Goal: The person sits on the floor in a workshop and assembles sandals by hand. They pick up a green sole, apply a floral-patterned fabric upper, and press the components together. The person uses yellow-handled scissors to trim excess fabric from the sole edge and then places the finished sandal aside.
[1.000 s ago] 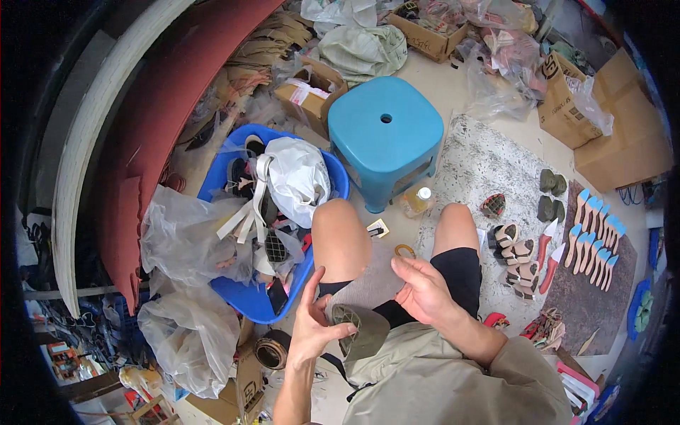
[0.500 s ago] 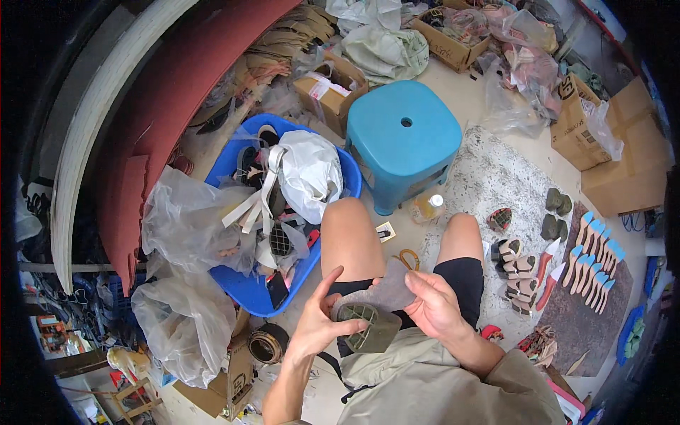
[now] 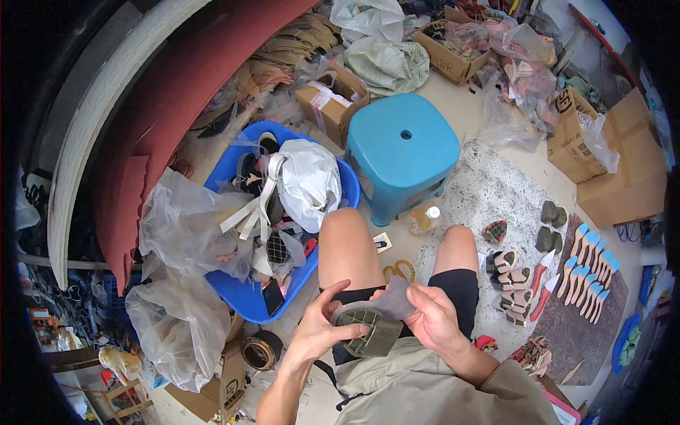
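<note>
Over my lap, my left hand (image 3: 316, 329) grips an olive-green shoe heel (image 3: 379, 336), its ribbed, hollow face turned up. The thumb presses on that face, and one finger sticks up free. Between thumb and fingers, my right hand (image 3: 437, 319) pinches a thin grey sheet (image 3: 394, 298), which looks like sandpaper or suede. The sheet lies along the heel's far side and reaches toward my left fingers; how the two meet there is partly hidden. Just beyond the sheet, yellow-handled scissors (image 3: 402, 269) lie on the floor between my knees.
A blue tub (image 3: 244, 312) of shoe parts and plastic stands left, beside a blue stool (image 3: 402, 134). A clear bottle (image 3: 425, 219) stands near my right knee. To the right lie red-handled knives (image 3: 544, 297), green heels (image 3: 548, 239) and rows of pale, blue-tipped strips (image 3: 584, 283).
The heel has tipped so more of its ribbed face shows. My hands stay close together, with the right still pinching the sheet. The whole view has shifted slightly.
</note>
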The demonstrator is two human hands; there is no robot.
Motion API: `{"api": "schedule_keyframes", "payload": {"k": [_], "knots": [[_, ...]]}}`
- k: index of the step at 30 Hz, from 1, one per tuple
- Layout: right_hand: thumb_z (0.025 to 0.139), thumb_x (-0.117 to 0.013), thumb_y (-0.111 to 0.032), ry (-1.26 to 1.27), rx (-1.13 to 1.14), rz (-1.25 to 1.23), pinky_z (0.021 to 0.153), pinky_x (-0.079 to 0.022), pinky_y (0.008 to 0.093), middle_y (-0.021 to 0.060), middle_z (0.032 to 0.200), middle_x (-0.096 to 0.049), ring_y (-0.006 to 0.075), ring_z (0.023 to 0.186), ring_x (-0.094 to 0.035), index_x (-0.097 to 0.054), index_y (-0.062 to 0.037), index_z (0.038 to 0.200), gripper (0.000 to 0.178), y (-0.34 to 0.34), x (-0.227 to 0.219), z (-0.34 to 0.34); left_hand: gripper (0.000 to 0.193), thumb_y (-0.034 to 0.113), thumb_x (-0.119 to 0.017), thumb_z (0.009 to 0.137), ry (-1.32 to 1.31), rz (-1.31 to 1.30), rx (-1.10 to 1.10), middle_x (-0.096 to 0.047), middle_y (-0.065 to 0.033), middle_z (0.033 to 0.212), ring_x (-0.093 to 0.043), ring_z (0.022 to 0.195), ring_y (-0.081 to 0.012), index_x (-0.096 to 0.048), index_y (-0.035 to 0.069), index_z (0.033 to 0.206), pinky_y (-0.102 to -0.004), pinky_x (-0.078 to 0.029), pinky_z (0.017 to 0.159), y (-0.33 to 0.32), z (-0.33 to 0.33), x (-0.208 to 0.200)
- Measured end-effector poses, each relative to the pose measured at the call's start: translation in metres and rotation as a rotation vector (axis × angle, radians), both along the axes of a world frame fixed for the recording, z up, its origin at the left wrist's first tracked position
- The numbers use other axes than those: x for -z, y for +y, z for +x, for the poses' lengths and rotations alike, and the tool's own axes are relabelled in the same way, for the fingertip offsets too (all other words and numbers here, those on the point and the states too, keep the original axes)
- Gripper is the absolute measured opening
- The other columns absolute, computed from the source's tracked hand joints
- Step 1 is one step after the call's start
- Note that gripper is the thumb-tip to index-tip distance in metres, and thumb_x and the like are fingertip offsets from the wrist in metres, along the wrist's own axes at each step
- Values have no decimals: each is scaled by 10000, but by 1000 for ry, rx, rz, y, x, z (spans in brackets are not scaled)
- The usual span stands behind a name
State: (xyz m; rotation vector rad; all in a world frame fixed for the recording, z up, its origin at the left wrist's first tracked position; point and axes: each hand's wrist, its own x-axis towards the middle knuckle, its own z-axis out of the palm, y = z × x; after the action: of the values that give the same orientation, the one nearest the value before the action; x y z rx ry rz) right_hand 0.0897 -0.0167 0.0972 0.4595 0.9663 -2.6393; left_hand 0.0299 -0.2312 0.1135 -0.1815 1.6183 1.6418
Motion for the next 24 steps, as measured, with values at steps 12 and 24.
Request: {"api": "schedule_keyframes", "payload": {"k": [12, 24], "knots": [[1025, -465, -218, 60, -37, 68, 1024, -467, 454, 274, 1220, -606, 337, 1159, -607, -525, 119, 1229, 399, 13, 0, 1, 881, 59, -853, 660, -13, 52, 53, -701, -145, 1032, -642, 968, -174, -405, 17, 1418, -307, -479, 899, 8, -2, 2], [1002, -573, -199, -3, -6, 406, 548, -297, 211, -87, 702, -509, 7, 629, -373, -664, -5, 852, 261, 20, 10, -12, 870, 67, -861, 650, 51, -19, 47, -701, -131, 972, -648, 937, -179, -419, 21, 1398, -300, -478, 876, 9, -2, -7]]}}
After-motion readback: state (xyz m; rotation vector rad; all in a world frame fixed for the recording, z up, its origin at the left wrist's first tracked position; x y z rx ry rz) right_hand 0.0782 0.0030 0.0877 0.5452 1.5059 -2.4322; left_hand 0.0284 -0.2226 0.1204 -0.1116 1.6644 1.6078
